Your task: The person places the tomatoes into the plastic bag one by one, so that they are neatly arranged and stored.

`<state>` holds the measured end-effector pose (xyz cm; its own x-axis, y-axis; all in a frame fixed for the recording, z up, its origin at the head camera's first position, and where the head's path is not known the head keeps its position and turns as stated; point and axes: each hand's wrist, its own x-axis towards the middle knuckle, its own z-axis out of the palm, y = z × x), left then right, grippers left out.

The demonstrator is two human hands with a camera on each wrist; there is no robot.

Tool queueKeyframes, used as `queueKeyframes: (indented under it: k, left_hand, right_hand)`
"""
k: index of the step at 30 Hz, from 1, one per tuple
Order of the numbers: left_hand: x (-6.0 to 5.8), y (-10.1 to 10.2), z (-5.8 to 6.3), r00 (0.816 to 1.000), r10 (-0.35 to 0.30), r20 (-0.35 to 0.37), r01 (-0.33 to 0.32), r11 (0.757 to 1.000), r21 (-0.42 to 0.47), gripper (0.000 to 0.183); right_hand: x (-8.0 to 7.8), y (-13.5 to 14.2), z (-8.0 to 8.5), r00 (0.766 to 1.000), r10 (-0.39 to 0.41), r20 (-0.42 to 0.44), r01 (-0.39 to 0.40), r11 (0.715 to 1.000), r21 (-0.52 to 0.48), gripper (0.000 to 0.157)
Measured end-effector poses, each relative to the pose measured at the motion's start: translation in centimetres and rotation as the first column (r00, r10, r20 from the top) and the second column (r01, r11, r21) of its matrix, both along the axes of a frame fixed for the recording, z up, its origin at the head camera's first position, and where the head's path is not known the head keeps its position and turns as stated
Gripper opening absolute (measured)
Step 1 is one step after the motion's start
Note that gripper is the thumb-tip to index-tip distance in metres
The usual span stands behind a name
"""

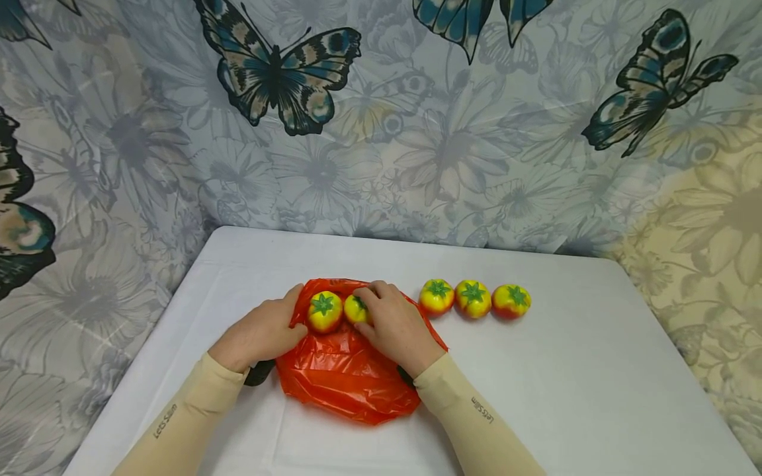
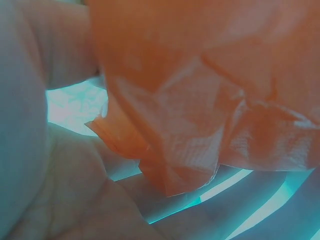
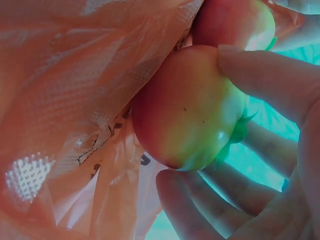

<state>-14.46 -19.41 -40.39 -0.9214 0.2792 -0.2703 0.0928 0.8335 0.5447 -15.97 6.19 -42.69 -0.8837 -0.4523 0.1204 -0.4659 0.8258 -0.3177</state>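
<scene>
A red plastic bag (image 1: 351,383) lies on the table with its mouth spread toward the far side. My left hand (image 1: 266,330) grips the left edge of that mouth; in the left wrist view, the red film (image 2: 165,125) hangs between thumb and fingers. One red-and-yellow tomato (image 1: 325,311) with a green star-shaped calyx sits in the bag's mouth near the left hand. Just right of it, my right hand (image 1: 397,324) holds a second tomato (image 3: 190,110), thumb on one side and fingertips on the other. The head view shows this one partly hidden by the hand.
To the right of the bag, three more tomatoes stand in a row: a near one (image 1: 436,297), a middle one (image 1: 473,299) and an end one (image 1: 511,301). The white table (image 1: 583,383) has its far edge against a butterfly-patterned wall covering (image 1: 452,152).
</scene>
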Motion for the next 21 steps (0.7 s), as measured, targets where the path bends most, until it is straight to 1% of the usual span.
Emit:
queueKeyframes:
  k: [5, 9, 12, 15, 17, 21]
  left_hand:
    - [0.0, 0.1, 0.0, 1.0, 0.005, 0.016, -0.005, 1.0, -0.002, 0.084]
    - [0.0, 0.1, 0.0, 1.0, -0.002, 0.018, 0.002, 1.0, -0.001, 0.084]
    - [0.1, 0.3, 0.1, 1.0, -0.01, 0.016, 0.01, 1.0, -0.006, 0.084]
    - [0.2, 0.4, 0.1, 1.0, -0.014, 0.021, 0.014, 1.0, -0.012, 0.084]
    - [0.2, 0.4, 0.1, 1.0, -0.015, 0.023, 0.015, 1.0, -0.016, 0.085]
    - [0.4, 0.1, 0.3, 1.0, -0.022, 0.019, 0.022, 1.0, -0.018, 0.086]
  right_hand:
    - [0.0, 0.1, 0.1, 1.0, 0.006, 0.004, -0.006, 1.0, 0.0, 0.062]
    - [0.1, 0.3, 0.3, 1.0, 0.001, 0.001, -0.001, 1.0, -0.003, 0.063]
    - [0.3, 1.0, 0.8, 1.0, -0.011, -0.005, 0.011, 1.0, -0.012, 0.062]
    - [0.5, 2.2, 1.5, 0.999, -0.038, -0.028, 0.037, 0.999, -0.037, 0.058]
    - [0.7, 3.4, 2.1, 0.996, -0.064, -0.066, 0.061, 0.997, -0.051, 0.056]
    - [0.7, 6.5, 3.2, 0.98, -0.148, -0.137, 0.137, 0.987, -0.087, 0.053]
